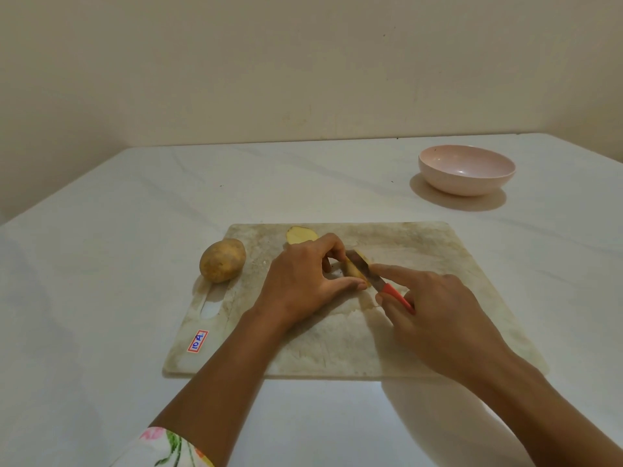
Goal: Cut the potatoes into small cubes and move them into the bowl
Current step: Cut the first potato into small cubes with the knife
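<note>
Potato piece [350, 271]: judged firm, slippery; pinched between left hand [300, 281] fingertips.
Knife [377, 281]: gripped by right hand [445, 311], blade beside the pinching fingertips.

head | worn high; faces forward and down | near cutting board [421, 251]; single view

Dim, warm light — soft shadows

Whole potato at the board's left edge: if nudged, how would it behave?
The whole potato looks rounded and uncut, so it would probably roll. It seems to straddle the cutting board edge, so it may rock off.
</note>
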